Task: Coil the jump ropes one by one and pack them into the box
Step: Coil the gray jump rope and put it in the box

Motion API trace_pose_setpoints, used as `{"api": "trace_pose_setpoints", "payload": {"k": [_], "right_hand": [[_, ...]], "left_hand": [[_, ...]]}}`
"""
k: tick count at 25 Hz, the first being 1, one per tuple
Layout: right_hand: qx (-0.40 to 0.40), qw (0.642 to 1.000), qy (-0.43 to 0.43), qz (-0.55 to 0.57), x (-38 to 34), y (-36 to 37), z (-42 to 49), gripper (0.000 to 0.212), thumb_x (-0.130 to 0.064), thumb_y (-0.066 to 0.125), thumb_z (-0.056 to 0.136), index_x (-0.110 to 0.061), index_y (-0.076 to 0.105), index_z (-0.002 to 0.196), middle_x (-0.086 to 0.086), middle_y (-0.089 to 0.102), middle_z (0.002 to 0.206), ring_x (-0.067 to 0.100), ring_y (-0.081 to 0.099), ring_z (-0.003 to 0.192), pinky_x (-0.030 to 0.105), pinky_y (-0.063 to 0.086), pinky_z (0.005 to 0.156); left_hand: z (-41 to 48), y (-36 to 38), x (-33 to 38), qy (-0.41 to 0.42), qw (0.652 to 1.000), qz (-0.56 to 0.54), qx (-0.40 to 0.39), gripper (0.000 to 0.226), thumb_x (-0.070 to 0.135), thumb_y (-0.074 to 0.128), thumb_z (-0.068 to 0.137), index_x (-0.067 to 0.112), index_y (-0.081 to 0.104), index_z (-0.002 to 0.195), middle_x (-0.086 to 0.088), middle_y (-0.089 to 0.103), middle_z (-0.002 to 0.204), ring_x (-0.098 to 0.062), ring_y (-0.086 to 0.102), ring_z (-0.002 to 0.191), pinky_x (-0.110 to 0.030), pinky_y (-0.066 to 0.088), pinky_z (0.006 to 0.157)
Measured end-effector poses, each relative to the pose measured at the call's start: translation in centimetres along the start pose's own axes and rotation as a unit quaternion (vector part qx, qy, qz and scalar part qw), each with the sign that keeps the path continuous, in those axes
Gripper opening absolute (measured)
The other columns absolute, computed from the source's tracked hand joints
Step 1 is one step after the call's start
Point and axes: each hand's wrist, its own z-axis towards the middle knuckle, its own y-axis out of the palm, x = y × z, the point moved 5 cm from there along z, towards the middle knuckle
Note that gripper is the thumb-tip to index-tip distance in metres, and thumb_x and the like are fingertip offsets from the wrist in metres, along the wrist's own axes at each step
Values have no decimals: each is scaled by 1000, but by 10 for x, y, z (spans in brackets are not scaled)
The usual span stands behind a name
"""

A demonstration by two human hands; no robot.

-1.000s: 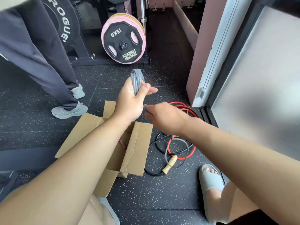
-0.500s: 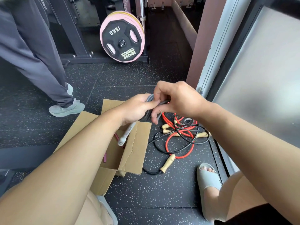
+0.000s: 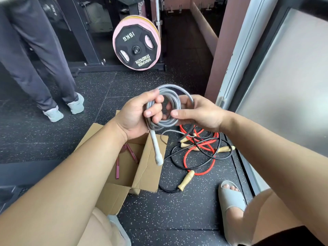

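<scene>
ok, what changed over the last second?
The left hand brought the gray jump rope down from upright and turned its coil flat toward the camera. The right hand, which had pulled the loose end, now holds the coil's right side. A white handle now hangs below. The box, red rope and black rope stayed put.

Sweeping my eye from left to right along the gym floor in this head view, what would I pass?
grey shoes of a standing person → cardboard box → tangled red and black ropes → grey sandal
</scene>
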Motion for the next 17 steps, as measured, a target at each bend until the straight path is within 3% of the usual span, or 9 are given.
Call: {"api": "trace_pose_setpoints", "payload": {"k": [1, 3, 5, 7, 10, 14, 17], "right_hand": [[31, 999, -1, 29, -3, 0, 3, 16, -11, 69, 88, -7, 62, 101, 9, 73, 92, 20, 72, 88, 39, 61, 84], [87, 993, 3, 76, -9, 0, 5, 16, 9, 52, 83, -6, 56, 83, 6, 66, 68, 13, 65, 60, 21, 54, 57], [112, 991, -4, 67, -13, -1, 6, 15, 6, 46, 76, -5, 54, 81, 4, 58, 62, 13, 54, 53, 19, 45, 51], [133, 991, -26, 2, -14, -3, 6, 18, 3, 45, 77, -4, 55, 90, 5, 55, 68, 14, 48, 57, 22, 40, 52], [137, 989, -48, -10, -17, 0, 8, 24, 6, 44, 78, -5, 52, 99, 2, 57, 69, 12, 46, 56, 21, 39, 51], [127, 991, -37, -5, -13, -2, 10, 25, -8, 55, 76, -5, 55, 102, 14, 57, 74, 25, 51, 63, 35, 40, 59], [159, 986, -53, -4, -10, -8, 8, 34, -33, 57, 98, -3, 52, 112, -1, 67, 72, 13, 60, 55, 24, 37, 41]], "left_hand": [[0, 0, -1, -3, 1000, -5, 4, 24, 29, 38, 100, 16, 49, 83, 9, 44, 46, -11, 53, 49, -29, 45, 72], [1, 1, -4, -9, 1000, -21, 1, 12, 15, 43, 94, 12, 54, 91, 3, 58, 60, -17, 64, 62, -30, 55, 73], [2, 5, -8, -8, 1000, -23, -6, 19, 0, 41, 85, 7, 55, 95, -6, 68, 73, -24, 71, 73, -34, 59, 74], [2, 11, -12, -22, 999, -24, -9, 25, -4, 42, 79, 5, 58, 96, -10, 71, 76, -27, 73, 77, -36, 60, 75], [1, 18, -17, -49, 998, -29, 0, 15, 21, 55, 91, 10, 65, 86, -1, 66, 62, -21, 71, 66, -31, 59, 72], [4, 24, -12, -21, 999, -17, 48, 42, 60, 51, 76, 21, 44, 64, 9, 37, 41, -9, 47, 43, -22, 47, 62], [5, 19, -2, 25, 995, -40, 86, 49, 71, 43, 77, 25, 35, 62, 11, 27, 37, -9, 30, 40, -25, 39, 66]]}}
